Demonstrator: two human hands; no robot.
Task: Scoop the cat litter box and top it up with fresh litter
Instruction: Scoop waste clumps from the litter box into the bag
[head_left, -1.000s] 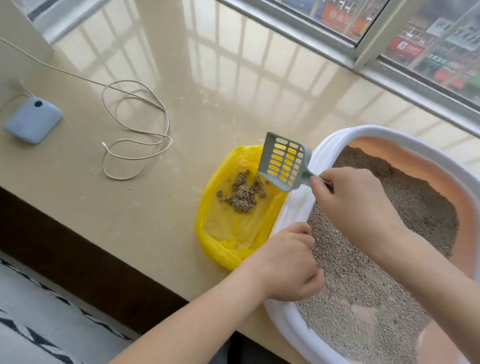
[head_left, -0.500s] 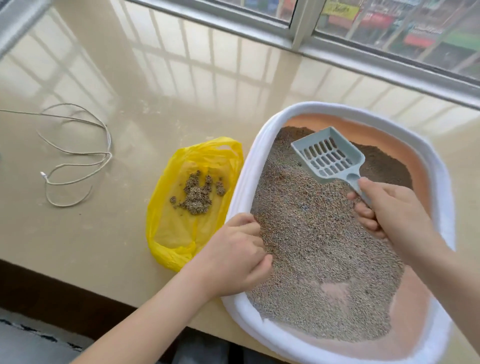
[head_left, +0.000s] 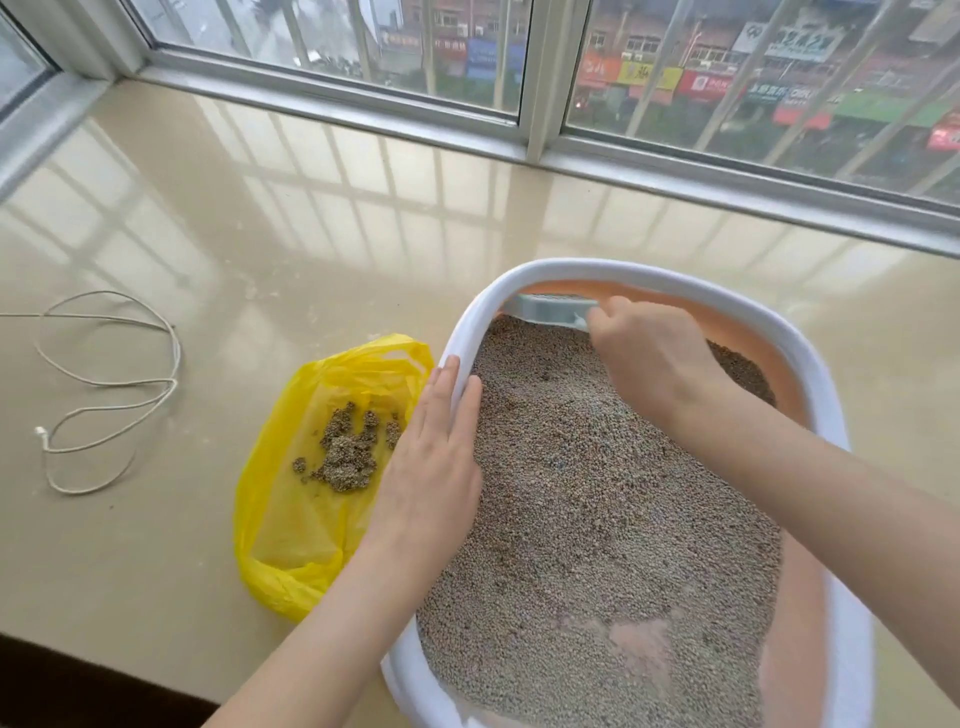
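Boxes: one litter box (head_left: 836, 415), white rim, peach inside, sitting on the beige sill (head_left: 311, 218) below the window (head_left: 519, 62).
Litter: grey-brown granules (head_left: 597, 493) covering most of the box floor, thinning to bare peach at the near right corner.
Scoops: one grey-blue scoop (head_left: 548, 309), lying low at the far end of the box, just above the litter.
Bags: one yellow bag (head_left: 291, 519), lying open just left of the box, holding one pile of clumps (head_left: 348, 449).
Cables: one white cable (head_left: 109, 384), looping well left of the bag.
Left hand (head_left: 431, 467): lying flat, fingers straight, pressing on the box's left rim.
Right hand (head_left: 654, 358): curling round the scoop handle.
Writing: shop signs showing through the glass, too blurred for reading.
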